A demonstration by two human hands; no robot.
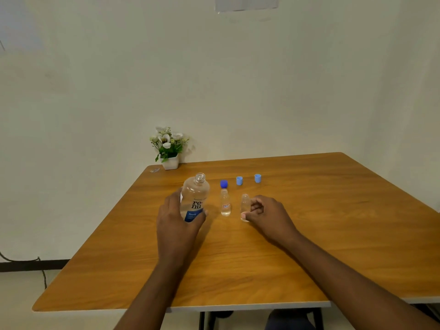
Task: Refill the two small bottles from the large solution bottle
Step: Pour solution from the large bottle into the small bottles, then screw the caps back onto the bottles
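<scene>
Head view shows the task at the step just before a pour: all three bottles are uncapped on the tabletop (309, 234), and no liquid is being transferred. The left hand (176, 217) is wrapped around the lower body of the large solution bottle (195, 196), fingers curled across its blue label. The bottle is near upright with its mouth open; whether its base rests on the wood cannot be told. The right hand (264, 213) has thumb and curled fingers closed on the right small bottle (245, 203), holding it upright. The left small bottle (225, 203) stands free between the two held bottles, near both; its fill level is hard to read. Beyond the bottles lie a dark blue cap (224, 183), a light blue cap (239, 180) and a second light blue cap (257, 178), in a row and apart from one another. Next move, as judged: raise the large bottle, bring its mouth over a small neck and tilt slowly. A wide mouth over a narrow neck calls for a thin stream and a firm hold on the receiving bottle. The free small bottle lies on the path to the held one and could be knocked over. Bare wood lies toward the person and to the right, and the tabletop edges are well apart from the work area. A potted flower arrangement (169, 148) sits at the far left corner, away from both hands.
</scene>
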